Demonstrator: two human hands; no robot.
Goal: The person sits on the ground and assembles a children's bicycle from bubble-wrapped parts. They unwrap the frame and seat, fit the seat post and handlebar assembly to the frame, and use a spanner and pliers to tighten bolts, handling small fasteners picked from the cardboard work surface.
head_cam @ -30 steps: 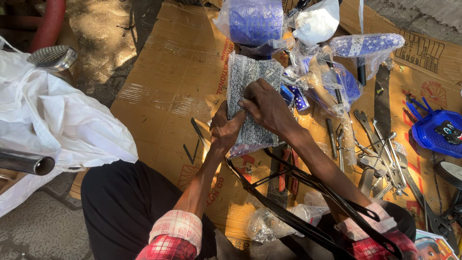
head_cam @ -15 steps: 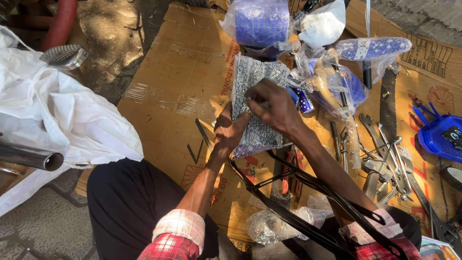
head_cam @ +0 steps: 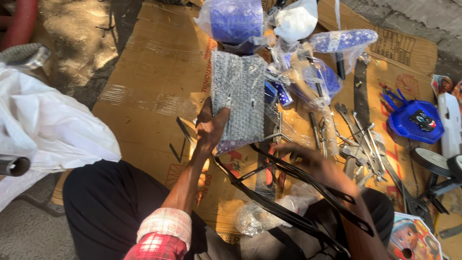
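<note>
Here, the left hand (head_cam: pixel 210 129) grips a bubble-wrapped packet (head_cam: pixel 238 98) by its lower edge; at four o'clock, the blurred right hand (head_cam: pixel 315 166), grip unclear, hovers over black metal stays (head_cam: pixel 288 192).

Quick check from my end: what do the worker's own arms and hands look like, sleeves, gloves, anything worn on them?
Both hands are bare: no gloves, rings or watch show. The left hand leads back along a bare forearm to a rolled-up sleeve cuff in a pale pink-and-white check, with a red plaid layer beneath it. The right hand is motion-blurred; its forearm is bare, and its sleeve lies outside the picture.
</note>
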